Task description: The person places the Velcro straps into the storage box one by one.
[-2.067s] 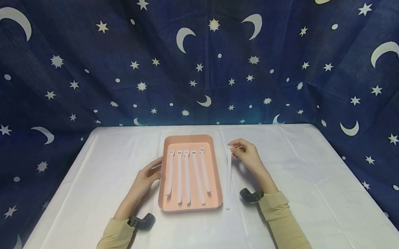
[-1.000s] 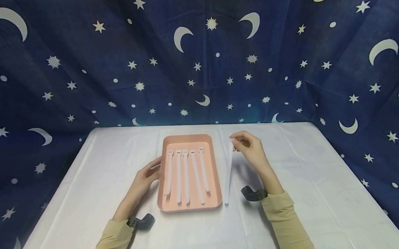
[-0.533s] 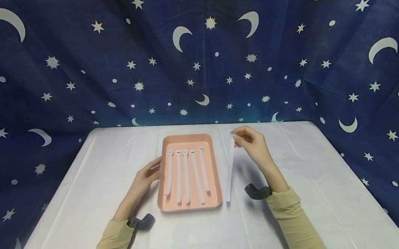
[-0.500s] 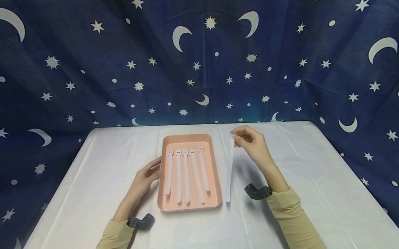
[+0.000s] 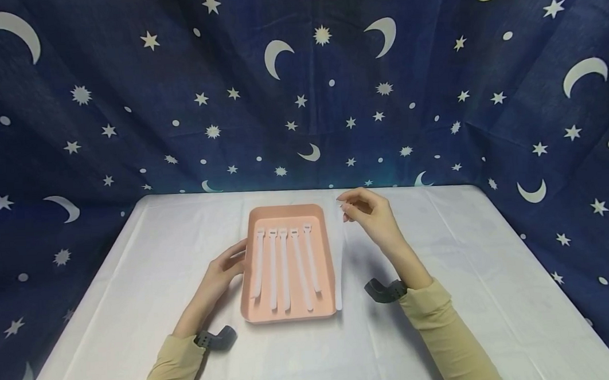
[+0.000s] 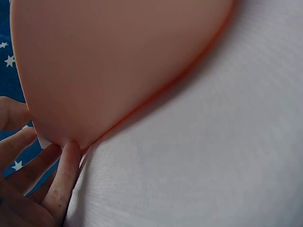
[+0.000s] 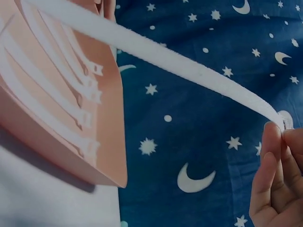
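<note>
A white hook-and-loop cable tie (image 5: 338, 274) hangs from my right hand (image 5: 370, 214), which pinches it by its slotted head end. Its lower end overlaps the right rim of the pink tray (image 5: 287, 212) in the head view. From the right wrist, the same cable tie (image 7: 189, 69) slants across the view from the fingertips of the right hand (image 7: 279, 182) toward the tray. Several similar cable ties (image 5: 285, 271) lie side by side in the tray, heads at the far end. My left hand (image 5: 226, 268) rests with extended fingers against the tray's left side; the left wrist view shows fingertips on its wall (image 6: 113, 61).
The tray stands on a table with a white cloth (image 5: 470, 296). Behind it hangs a dark blue curtain (image 5: 301, 133) with moons and stars. A black wrist camera (image 5: 216, 338) sits on the left wrist, and another camera (image 5: 385, 291) on the right.
My right hand has raised the cable tie and moved away from me, then carried it left to the tray's right rim. The left hand and tray have stayed in place.
</note>
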Motion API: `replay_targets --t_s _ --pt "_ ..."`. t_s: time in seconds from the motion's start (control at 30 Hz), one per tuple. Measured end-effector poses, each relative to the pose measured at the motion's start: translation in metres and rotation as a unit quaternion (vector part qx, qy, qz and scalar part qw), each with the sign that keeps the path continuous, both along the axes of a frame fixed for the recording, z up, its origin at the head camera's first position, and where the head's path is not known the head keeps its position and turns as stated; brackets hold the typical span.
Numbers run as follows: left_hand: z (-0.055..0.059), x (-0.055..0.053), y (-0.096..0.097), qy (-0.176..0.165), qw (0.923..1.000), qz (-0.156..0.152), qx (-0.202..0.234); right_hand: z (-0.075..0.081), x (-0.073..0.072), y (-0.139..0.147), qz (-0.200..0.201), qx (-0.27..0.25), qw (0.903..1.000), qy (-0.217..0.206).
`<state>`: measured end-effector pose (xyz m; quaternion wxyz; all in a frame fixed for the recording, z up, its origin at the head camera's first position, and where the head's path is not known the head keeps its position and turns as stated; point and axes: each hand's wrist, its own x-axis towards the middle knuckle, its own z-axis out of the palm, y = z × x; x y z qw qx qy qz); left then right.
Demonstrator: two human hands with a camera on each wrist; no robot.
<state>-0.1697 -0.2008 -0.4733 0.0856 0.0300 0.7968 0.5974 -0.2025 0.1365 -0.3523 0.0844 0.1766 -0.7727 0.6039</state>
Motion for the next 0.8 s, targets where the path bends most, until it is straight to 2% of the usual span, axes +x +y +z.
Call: replay_targets --t_s 0.2,0.5,0.8 --pt "0.001 0.0 0.0 -0.002 1.0 0.001 0.002 -0.008 -0.008 -0.01 0.019 0.007 0.9994 -0.027" --pt "0.002 -0.001 0.0 -0.003 1.0 0.003 0.004 -0.031 -0.022 -0.018 0.034 0.015 0.9958 -0.084" --pt "0.001 -0.001 0.0 -0.004 1.0 0.003 0.005 -0.047 -0.034 -0.021 0.045 0.037 0.9924 -0.108"
